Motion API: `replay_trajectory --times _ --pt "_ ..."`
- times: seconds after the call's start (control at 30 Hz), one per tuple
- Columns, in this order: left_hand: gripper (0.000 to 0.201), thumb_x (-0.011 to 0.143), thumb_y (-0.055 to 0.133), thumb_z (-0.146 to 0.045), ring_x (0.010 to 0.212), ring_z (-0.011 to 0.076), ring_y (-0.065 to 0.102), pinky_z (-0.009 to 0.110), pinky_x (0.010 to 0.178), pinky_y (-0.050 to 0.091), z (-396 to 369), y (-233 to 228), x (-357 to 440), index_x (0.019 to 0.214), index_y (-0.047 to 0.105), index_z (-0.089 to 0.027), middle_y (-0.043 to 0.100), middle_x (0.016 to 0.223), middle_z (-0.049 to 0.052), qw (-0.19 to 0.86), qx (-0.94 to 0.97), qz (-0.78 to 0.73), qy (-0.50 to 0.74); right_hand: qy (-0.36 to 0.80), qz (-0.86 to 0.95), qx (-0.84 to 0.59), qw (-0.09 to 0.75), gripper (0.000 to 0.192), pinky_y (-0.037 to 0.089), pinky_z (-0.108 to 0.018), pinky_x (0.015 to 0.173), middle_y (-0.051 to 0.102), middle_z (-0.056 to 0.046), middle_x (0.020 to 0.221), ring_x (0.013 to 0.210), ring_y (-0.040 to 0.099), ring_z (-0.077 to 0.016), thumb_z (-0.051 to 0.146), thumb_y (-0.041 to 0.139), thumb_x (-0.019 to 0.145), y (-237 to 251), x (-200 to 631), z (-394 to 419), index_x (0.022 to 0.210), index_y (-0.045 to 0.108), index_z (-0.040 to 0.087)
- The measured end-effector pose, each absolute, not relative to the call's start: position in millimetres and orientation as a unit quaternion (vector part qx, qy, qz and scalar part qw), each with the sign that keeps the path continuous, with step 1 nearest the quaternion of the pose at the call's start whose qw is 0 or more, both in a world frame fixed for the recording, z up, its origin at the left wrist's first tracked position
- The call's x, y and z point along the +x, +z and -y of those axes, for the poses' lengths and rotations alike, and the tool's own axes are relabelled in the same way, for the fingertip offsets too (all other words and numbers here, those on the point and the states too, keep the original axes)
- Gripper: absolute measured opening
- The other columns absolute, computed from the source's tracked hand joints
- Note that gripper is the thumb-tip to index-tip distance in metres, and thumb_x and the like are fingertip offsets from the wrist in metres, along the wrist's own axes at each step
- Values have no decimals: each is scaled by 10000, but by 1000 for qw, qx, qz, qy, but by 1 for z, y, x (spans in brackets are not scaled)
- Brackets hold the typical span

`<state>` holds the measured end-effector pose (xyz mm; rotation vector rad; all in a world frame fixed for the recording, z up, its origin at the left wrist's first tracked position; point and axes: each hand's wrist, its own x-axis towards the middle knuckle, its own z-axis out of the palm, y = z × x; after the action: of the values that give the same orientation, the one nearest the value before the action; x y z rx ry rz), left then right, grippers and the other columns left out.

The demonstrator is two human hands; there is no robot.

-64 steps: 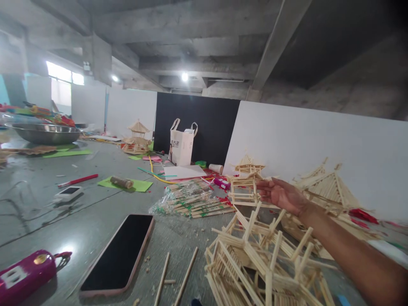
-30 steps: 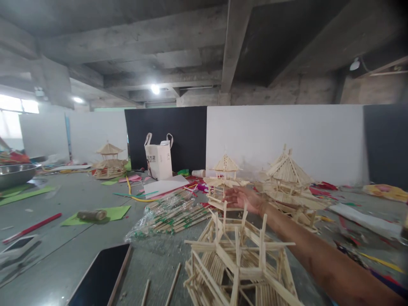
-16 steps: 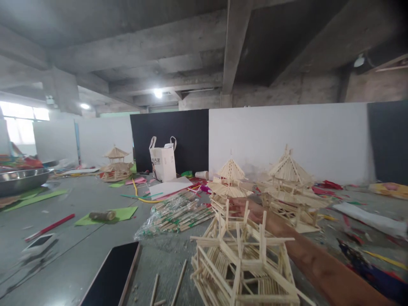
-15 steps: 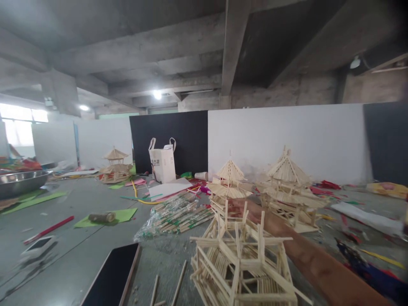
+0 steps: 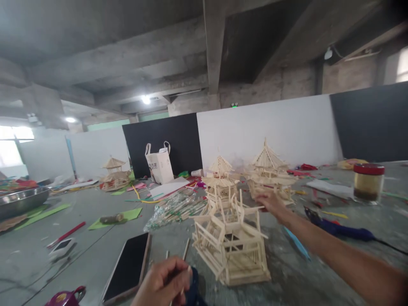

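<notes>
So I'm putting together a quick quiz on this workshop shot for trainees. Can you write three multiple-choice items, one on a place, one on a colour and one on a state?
1. Where does the dark phone lie relative to the nearest stick model?
A. To its left
B. On top of it
C. Behind it

2. What colour is the lid of the jar at the right?
A. Green
B. Red
C. White

3. What is the left hand doing?
A. Lying flat and open
B. Closed on a thin stick
C. Resting on the phone

Answers:
1 A, the phone lies flat on the table, left of the model.
2 B, the lid is red over a pale jar.
3 B, its fingers are curled round a thin stick, while the right hand reaches to the model's far side.
</notes>
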<state>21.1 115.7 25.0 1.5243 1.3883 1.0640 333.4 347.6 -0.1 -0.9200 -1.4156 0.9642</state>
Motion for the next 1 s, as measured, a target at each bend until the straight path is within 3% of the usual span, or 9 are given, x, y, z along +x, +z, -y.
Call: replay_trajectory --times 0.13,0.23,0.33,0.43,0.53,0.6,0.77,0.9,1.0 --pt "351 727 610 -496 500 98 519 197 475 417 -109 61 27 707 551 -150 566 575 -16 401 628 -511 429 289 567 -428 641 23 430 -222 494 570 23 682 548 524 -100 190 580 801 38 359 -271 781 577 180" --pt "205 809 548 -363 527 93 522 202 511 431 -108 94 39 799 566 -158 582 626 -15 331 715 -476 390 253 607 -390 644 61 457 -274 543 590 -3 635 569 545 -151 242 574 745 72 345 -208 786 620 240" --pt "174 843 488 -239 672 130 575 245 627 461 -106 112 62 970 589 -176 633 766 22 87 816 -457 344 198 673 -333 630 137 493 -323 572 639 -41 771 657 586 -198 307 581 745 91 311 -157 867 632 271" --pt "341 830 424 -114 774 185 600 300 657 485 -104 107 85 1155 509 -177 641 897 61 -176 847 -426 265 65 761 -278 582 207 505 -373 711 610 -68 976 857 577 -215 226 473 843 96 275 -124 1024 571 251" --pt "343 764 429 -42 682 205 596 299 552 493 -101 94 98 1066 549 -150 630 785 54 -326 825 -407 219 -60 803 -202 558 263 496 -369 787 585 -89 979 908 547 -198 89 413 824 92 251 -109 1048 527 167" --pt "299 749 430 -34 670 200 594 291 558 500 -98 88 100 987 574 -144 630 773 57 -362 818 -389 220 -135 797 -172 564 262 511 -329 757 600 -85 889 833 557 -183 37 395 779 85 241 -103 970 544 136" --pt "369 757 401 -57 711 184 601 259 620 498 -82 83 89 1077 525 -192 646 845 43 -318 844 -380 207 -228 752 -172 595 174 521 -298 660 591 -52 702 681 551 -176 114 387 787 66 221 -95 743 549 160" --pt "254 839 314 -123 624 175 579 251 530 470 -74 85 78 823 548 -221 630 737 31 -304 848 -366 234 -201 738 -209 610 322 499 -332 541 564 -55 664 616 524 -189 272 289 874 55 205 -97 671 518 170" --pt "288 904 266 -233 593 168 575 256 530 468 -72 87 76 810 538 -228 638 727 29 -325 850 -314 272 -269 714 -224 607 339 474 -321 530 555 -48 638 586 525 -180 192 250 876 47 198 -95 666 515 169"
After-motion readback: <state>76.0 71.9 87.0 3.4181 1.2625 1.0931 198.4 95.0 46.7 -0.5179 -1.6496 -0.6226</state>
